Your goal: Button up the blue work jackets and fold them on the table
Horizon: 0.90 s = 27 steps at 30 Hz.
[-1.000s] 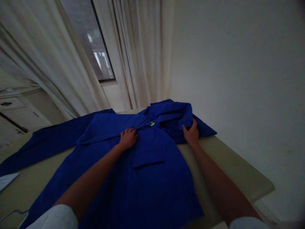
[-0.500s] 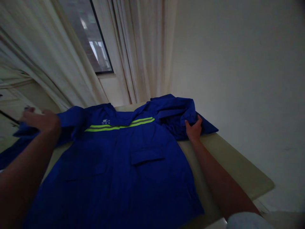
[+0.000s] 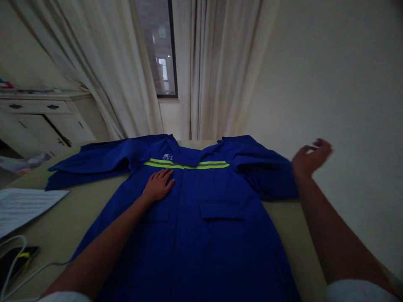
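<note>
A blue work jacket lies front up, its collar at the far side and a yellow-green and grey reflective stripe across the chest. My left hand rests flat on the chest just below the stripe, fingers spread. Raised beyond the end of the right-hand sleeve, my right hand has loosely bent fingers with a gap at the thumb, and no cloth shows in it. My right wrist overlaps that sleeve's end. The left-hand sleeve stretches out sideways in folds.
The jacket covers much of a pale table. At left lie a printed sheet, a dark object with a yellow part, and a white cable. Behind are curtains, a window and a white cabinet; a wall stands at right.
My left hand has come from the left-hand sleeve onto the chest. My right hand has let go of the bunched right-hand sleeve, which now lies extended, and moved up. The view has turned left.
</note>
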Motion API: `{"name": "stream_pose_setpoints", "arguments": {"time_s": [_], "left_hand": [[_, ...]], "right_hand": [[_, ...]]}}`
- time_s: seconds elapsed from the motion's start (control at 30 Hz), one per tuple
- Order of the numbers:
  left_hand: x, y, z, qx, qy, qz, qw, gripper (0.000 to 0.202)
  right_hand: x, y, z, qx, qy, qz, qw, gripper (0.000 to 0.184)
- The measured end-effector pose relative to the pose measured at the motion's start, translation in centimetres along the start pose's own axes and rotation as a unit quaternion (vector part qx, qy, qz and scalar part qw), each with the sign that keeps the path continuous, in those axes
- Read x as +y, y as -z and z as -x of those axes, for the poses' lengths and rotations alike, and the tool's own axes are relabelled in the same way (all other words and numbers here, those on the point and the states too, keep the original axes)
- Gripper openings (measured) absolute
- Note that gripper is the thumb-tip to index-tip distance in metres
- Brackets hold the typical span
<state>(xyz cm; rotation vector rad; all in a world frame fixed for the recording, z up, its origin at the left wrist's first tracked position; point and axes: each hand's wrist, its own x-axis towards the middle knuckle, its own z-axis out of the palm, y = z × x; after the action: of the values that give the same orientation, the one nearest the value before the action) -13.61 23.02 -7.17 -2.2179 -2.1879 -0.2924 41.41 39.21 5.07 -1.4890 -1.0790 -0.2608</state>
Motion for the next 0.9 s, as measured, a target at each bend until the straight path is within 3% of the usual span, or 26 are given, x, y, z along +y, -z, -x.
{"name": "stream_pose_setpoints", "arguments": {"time_s": [0.03, 0.07, 0.1, 0.13, 0.2, 0.23, 0.3, 0.33, 0.4, 0.5, 0.57, 0.67, 0.73, 0.87, 0.9], "left_hand": [[0.0, 0.1, -0.1, 0.003, -0.002, 0.002, 1.000, 0.062], [-0.1, 0.2, -0.1, 0.005, -0.004, 0.004, 1.000, 0.062], [-0.1, 0.3, -0.2, 0.007, -0.005, 0.006, 1.000, 0.062], [-0.1, 0.3, -0.2, 0.009, -0.004, 0.008, 1.000, 0.062], [-0.1, 0.3, -0.2, 0.012, -0.001, 0.011, 1.000, 0.061], [0.0, 0.3, -0.2, 0.014, 0.000, 0.011, 1.000, 0.060], [0.0, 0.2, 0.0, 0.017, 0.000, 0.009, 1.000, 0.059], [0.1, 0.1, 0.0, 0.020, 0.000, 0.008, 1.000, 0.059], [0.1, 0.2, 0.1, 0.026, -0.002, 0.009, 1.000, 0.058], [0.2, 0.2, 0.0, 0.035, -0.007, 0.018, 0.999, 0.058], [0.2, 0.3, -0.1, 0.042, -0.009, 0.022, 0.999, 0.057], [0.2, 0.4, -0.1, 0.059, -0.005, 0.029, 0.998, 0.055], [0.4, 0.8, 0.1, 0.083, 0.001, 0.034, 0.996, 0.052], [1.3, 2.4, 0.9, 0.118, 0.008, 0.022, 0.993, 0.044], [1.7, 2.9, 1.2, 0.120, 0.011, 0.018, 0.993, 0.044]], "right_hand": [[-2.3, -1.6, 2.7, -0.117, 0.027, -0.015, 0.993, 0.043], [-4.8, -3.5, 5.9, -0.289, 0.075, -0.025, 0.954, 0.045], [-7.2, -5.4, 9.4, -0.381, 0.111, -0.041, 0.917, 0.043], [-9.5, -7.4, 12.9, -0.428, 0.139, -0.054, 0.892, 0.043], [-13.5, -11.0, 19.0, -0.487, 0.205, -0.075, 0.846, 0.060], [-15.1, -12.5, 21.3, -0.516, 0.260, -0.054, 0.815, 0.067], [-17.8, -15.2, 24.1, -0.550, 0.296, 0.005, 0.781, 0.069], [-18.9, -16.4, 24.5, -0.558, 0.294, 0.035, 0.776, 0.064], [-21.1, -18.7, 23.6, -0.529, 0.251, 0.052, 0.809, 0.058], [-24.0, -21.3, 19.9, -0.406, 0.174, -0.064, 0.895, 0.071], [-25.1, -21.7, 17.7, -0.370, 0.141, -0.168, 0.903, 0.080], [-24.4, -18.8, 16.8, -0.465, 0.137, -0.217, 0.848, 0.074], [-22.7, -14.4, 17.8, -0.533, 0.141, -0.208, 0.808, 0.061], [-19.0, -0.5, 22.5, -0.603, 0.190, -0.195, 0.750, 0.042], [-18.2, 3.3, 24.0, -0.633, 0.214, -0.194, 0.718, 0.044]]}}
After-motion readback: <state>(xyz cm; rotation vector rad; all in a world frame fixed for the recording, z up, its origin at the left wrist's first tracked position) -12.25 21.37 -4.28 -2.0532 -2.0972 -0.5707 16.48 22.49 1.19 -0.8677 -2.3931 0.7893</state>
